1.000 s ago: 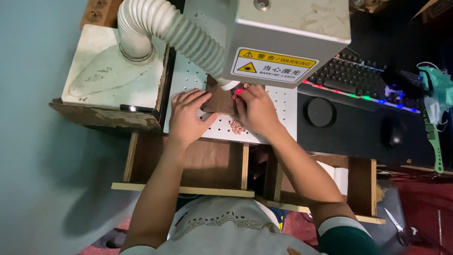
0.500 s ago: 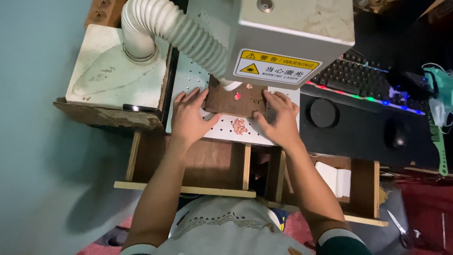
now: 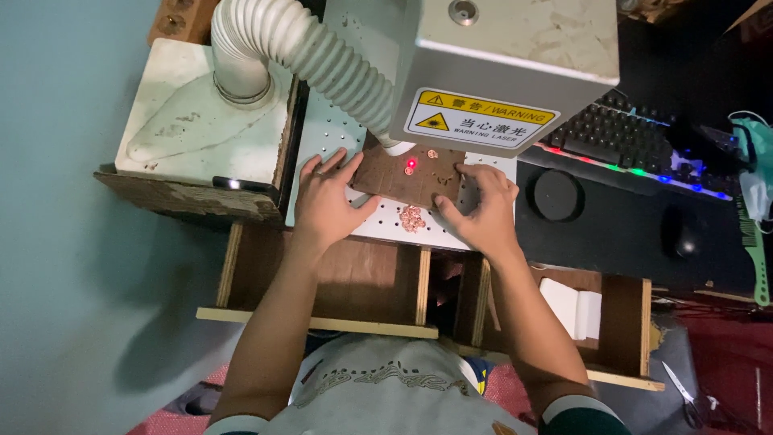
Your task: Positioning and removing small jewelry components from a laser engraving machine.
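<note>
A brown square board [image 3: 403, 181] lies on the white perforated work plate [image 3: 378, 229] under a grey laser machine head [image 3: 507, 56]. A red light dot [image 3: 411, 164] glows on the board, beside small copper rings. My left hand [image 3: 326, 201] rests flat at the board's left edge, fingers spread, touching it. On the other side, my right hand [image 3: 481, 209] lies on the board's right edge, also flat. A small pile of copper rings [image 3: 412, 217] sits on the plate between my hands.
A white ribbed hose [image 3: 306, 48] runs from the machine to a white box [image 3: 201, 121] at left. At right lie a backlit keyboard [image 3: 620, 137], a black round disc [image 3: 557, 195] and a mouse [image 3: 683, 232]. Wooden drawers [image 3: 338, 274] stand open below; scissors [image 3: 684, 395] lie lower right.
Both hands have spread apart to the board's two sides. The board, earlier covered by my fingers, now lies exposed with the red dot on it.
</note>
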